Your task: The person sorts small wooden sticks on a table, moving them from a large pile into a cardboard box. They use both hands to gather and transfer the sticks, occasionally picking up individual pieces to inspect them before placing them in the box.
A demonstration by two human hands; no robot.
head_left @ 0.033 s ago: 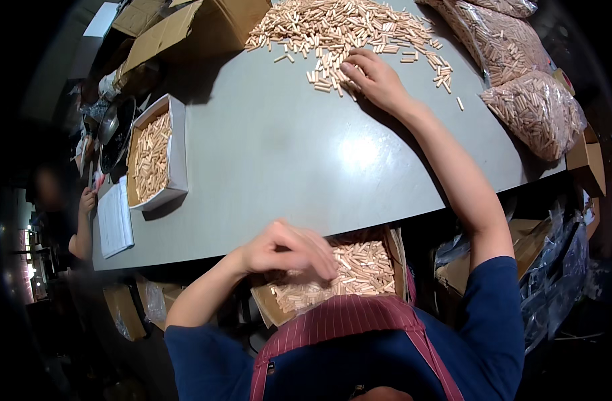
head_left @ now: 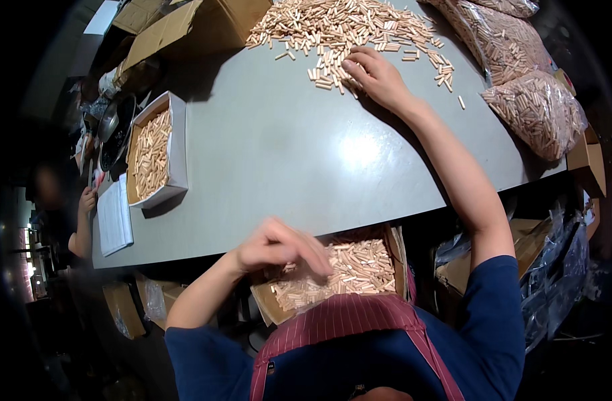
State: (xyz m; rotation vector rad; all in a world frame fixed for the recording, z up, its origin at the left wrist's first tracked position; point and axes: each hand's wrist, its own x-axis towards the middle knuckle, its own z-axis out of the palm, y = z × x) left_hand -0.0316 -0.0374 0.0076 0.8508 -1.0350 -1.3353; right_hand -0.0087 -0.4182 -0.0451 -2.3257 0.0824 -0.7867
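Observation:
Short wooden dowels (head_left: 346, 25) lie in a broad pile at the far side of the table. My right hand (head_left: 378, 79) reaches to the near edge of that pile, fingers apart and touching a few loose dowels. Nothing shows gripped in it. Close to my body, an open cardboard box (head_left: 398, 257) full of similar dowels (head_left: 363, 264) sits at the table's near edge, below the tabletop. Over its left part hovers my left hand (head_left: 279, 246), blurred by motion. Its fingers stretch out toward the dowels, thumb apart, and no dowel is visible in them.
On the left of the table stands a white box (head_left: 178, 144) of dowels beside white papers (head_left: 114, 217). A large carton (head_left: 186, 33) is at the far left. Clear bags (head_left: 536, 110) of dowels line the right edge. Another person's hand (head_left: 87, 199) shows at far left.
My left hand has shifted slightly over the box, its fingers a little left and up. My right hand stays at the pile with hardly any movement.

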